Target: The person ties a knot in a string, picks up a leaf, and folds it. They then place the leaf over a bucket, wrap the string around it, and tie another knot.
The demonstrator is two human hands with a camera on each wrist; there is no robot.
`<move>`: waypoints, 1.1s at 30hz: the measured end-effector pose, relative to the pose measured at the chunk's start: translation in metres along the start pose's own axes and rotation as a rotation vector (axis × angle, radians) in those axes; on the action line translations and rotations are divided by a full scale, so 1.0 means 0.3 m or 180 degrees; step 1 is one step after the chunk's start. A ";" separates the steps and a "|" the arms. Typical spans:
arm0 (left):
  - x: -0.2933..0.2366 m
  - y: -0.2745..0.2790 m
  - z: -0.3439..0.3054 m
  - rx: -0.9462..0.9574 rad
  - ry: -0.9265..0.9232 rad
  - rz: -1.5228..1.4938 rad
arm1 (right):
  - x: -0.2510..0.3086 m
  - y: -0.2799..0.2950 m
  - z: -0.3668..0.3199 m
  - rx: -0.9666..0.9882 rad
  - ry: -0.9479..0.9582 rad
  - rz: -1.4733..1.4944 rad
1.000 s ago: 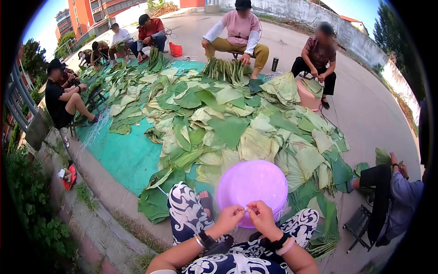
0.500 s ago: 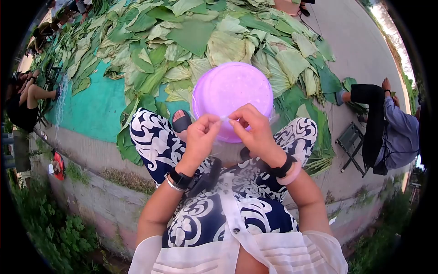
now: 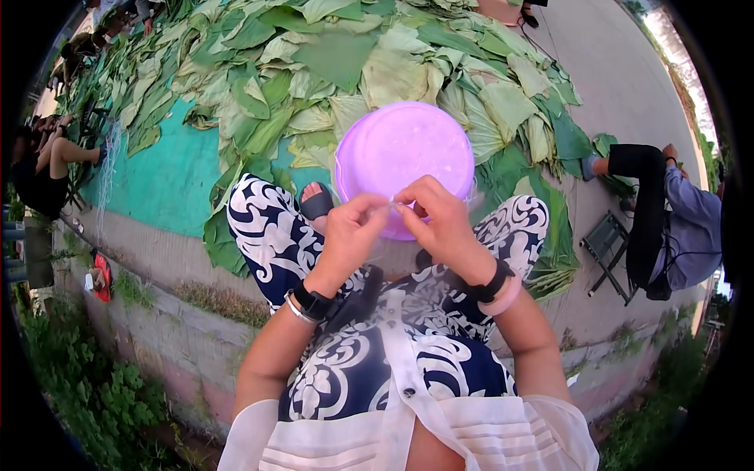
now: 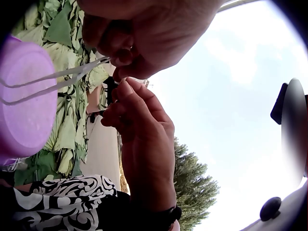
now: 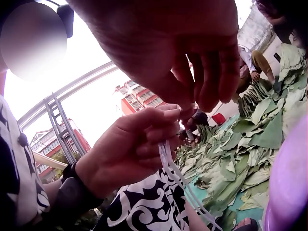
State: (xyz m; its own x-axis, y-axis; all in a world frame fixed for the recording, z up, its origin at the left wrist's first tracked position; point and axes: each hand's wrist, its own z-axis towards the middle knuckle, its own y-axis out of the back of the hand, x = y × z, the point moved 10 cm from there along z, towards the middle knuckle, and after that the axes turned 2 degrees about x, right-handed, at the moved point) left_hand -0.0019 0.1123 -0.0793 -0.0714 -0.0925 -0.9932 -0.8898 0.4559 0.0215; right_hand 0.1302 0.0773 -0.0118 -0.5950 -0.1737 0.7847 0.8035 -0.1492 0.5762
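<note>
Both hands meet in front of my body, over the near edge of a purple basin (image 3: 408, 153). My left hand (image 3: 349, 235) pinches white plastic string between thumb and fingers. Its strands (image 4: 72, 73) trail from that hand in front of the basin in the left wrist view, and hang below it as a loose length of string (image 5: 179, 175) in the right wrist view. Fingertip to fingertip with it, my right hand (image 3: 441, 228) pinches the string's end with thumb and forefinger. The small bit between the fingertips is mostly hidden by the fingers.
Large green leaves (image 3: 334, 59) lie heaped on a green ground sheet (image 3: 165, 177) beyond the basin. My patterned trouser knees flank the basin. At the right, a person (image 3: 683, 212) sits near a folding stool (image 3: 609, 251). Other people sit at the far left.
The head view has tipped down since one second ago, so the hands and basin appear higher. Both hands stay together at the string, with only slight finger movement.
</note>
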 end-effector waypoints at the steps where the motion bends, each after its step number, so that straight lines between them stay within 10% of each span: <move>1: -0.002 -0.001 -0.005 -0.0004 -0.0046 0.0064 | -0.003 -0.005 -0.004 0.0027 0.0001 -0.0024; 21: -0.023 -0.038 -0.021 0.0202 -0.0300 0.0546 | -0.129 -0.038 -0.037 0.0265 -0.0535 0.0915; 33: -0.041 -0.068 -0.034 0.0453 -0.0229 0.0433 | -0.221 -0.077 -0.104 0.0589 -0.1885 0.2324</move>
State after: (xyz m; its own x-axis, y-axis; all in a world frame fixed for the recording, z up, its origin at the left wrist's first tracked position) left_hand 0.0126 0.0952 -0.0665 -0.1496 0.0395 -0.9880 -0.8012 0.5807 0.1445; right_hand 0.1505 0.0618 -0.0843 0.1181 0.3649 0.9235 0.9929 -0.0340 -0.1136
